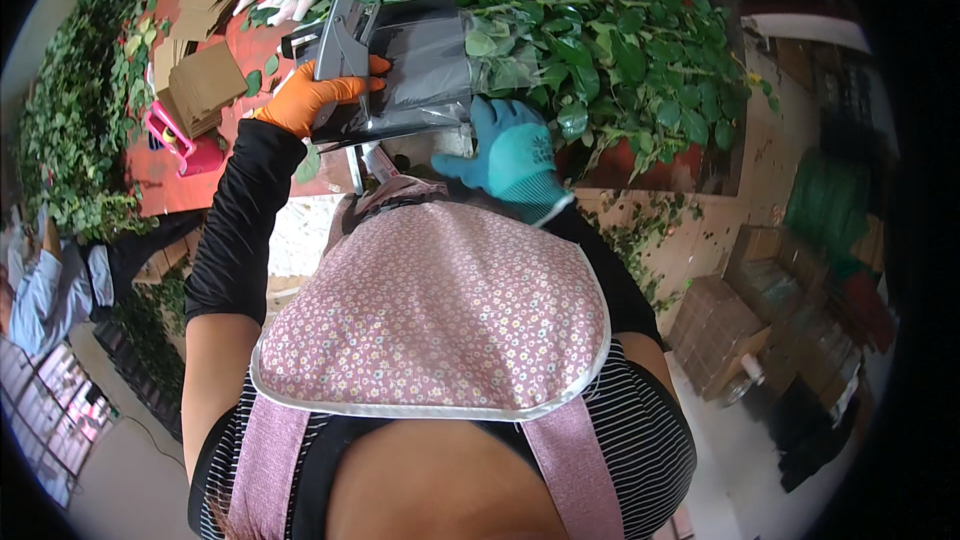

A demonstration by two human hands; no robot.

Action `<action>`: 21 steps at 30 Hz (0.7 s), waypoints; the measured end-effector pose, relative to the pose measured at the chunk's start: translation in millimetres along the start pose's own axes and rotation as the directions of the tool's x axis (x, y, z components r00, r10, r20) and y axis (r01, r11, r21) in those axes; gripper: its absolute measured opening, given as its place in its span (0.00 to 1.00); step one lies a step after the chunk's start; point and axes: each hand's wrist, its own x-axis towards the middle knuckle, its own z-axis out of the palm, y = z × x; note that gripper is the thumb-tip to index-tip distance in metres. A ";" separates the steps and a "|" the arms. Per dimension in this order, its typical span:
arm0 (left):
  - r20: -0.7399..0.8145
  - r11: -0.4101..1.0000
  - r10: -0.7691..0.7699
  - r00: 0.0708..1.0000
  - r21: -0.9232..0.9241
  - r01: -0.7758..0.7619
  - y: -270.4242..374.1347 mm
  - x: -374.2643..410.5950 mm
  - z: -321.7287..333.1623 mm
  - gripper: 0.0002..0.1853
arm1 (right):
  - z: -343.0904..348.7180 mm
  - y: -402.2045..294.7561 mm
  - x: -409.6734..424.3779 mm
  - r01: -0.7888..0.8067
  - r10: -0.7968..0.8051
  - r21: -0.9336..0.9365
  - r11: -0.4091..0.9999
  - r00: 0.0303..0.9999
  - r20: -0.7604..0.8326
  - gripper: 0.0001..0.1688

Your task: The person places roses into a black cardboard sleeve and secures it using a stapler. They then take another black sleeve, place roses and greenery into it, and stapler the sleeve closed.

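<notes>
My left hand (296, 99), in an orange glove, grips a grey metal stapler (341, 45) over the left side of a black tray. Clear plastic sleeves (427, 67) lie in the tray and stick out past its right end, over green leaves. My right hand (517, 154), in a teal coated glove, is beside the tray's lower right corner. Its thumb and fingers are apart, with nothing seen between them; the fingertips are close to the plastic. Leafy rose stems (630, 52) lie beyond and to the right of the tray.
Stacked cardboard pieces (206, 82), a pink plastic tool (187, 146) and white gloves (289, 1) lie on the red tabletop (169, 184). More foliage (75, 90) stands at the far left, with another person's sleeve (41, 300) below it. Cardboard boxes (712, 330) stand at the right.
</notes>
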 end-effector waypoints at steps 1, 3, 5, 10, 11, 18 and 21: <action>-0.012 1.000 0.012 1.000 0.016 -0.012 0.1 -0.1 0.9 0.20 | 4.4 3.7 1.7 -0.017 0.017 0.001 1.000 0.999 0.029 0.41; -0.010 1.000 0.011 1.000 0.024 -0.010 -0.4 -0.6 1.4 0.20 | 12.0 18.2 1.3 0.101 -0.101 -0.015 0.995 0.994 -0.046 0.24; 0.010 0.999 0.011 1.000 0.036 -0.011 -1.5 0.0 0.2 0.20 | 21.1 35.1 1.9 0.015 0.121 0.601 0.799 0.975 -0.185 0.16; 0.053 0.999 0.031 0.998 0.023 -0.032 -8.2 2.4 -4.2 0.20 | 12.7 67.7 14.9 -0.006 0.562 0.985 0.170 0.822 -0.092 0.10; 0.052 0.999 0.030 0.998 0.027 -0.032 -9.1 2.3 -4.9 0.20 | 4.4 67.8 13.7 0.070 0.622 0.980 -0.185 0.781 0.061 0.10; 0.053 0.998 0.054 0.997 -0.021 -0.053 -11.2 0.8 -4.6 0.19 | -22.7 14.8 -29.0 -0.148 0.394 0.543 0.827 0.841 -0.370 0.41; 0.060 0.998 0.059 0.996 -0.027 -0.057 -11.3 0.8 -3.5 0.19 | 5.3 5.0 -5.0 -0.382 0.467 0.370 0.847 0.866 -0.176 0.34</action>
